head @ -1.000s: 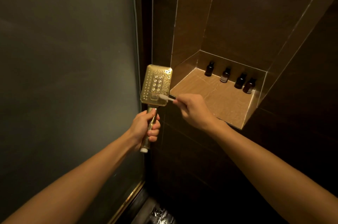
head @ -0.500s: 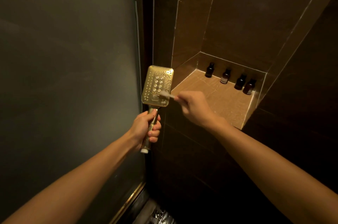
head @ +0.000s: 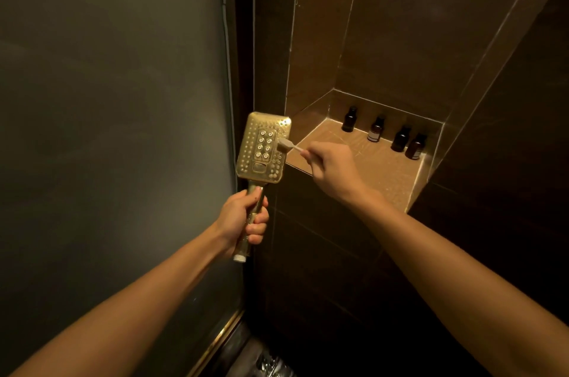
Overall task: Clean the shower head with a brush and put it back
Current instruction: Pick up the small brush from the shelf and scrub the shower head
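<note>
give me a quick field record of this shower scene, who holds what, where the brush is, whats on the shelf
left hand: gripping the handle of the gold rectangular metal shower head, held upright
right hand: holding the small white brush
brush contact: bristles on the right edge of the nozzle face
hose: none attached, threaded end bare
shelf: tiled wall niche with four small dark bottles along the back
left side: frosted glass panel

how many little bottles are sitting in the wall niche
4, in a row along the niche's back wall: far left bottle, second bottle, third bottle, far right bottle. None looks hidden.
</note>
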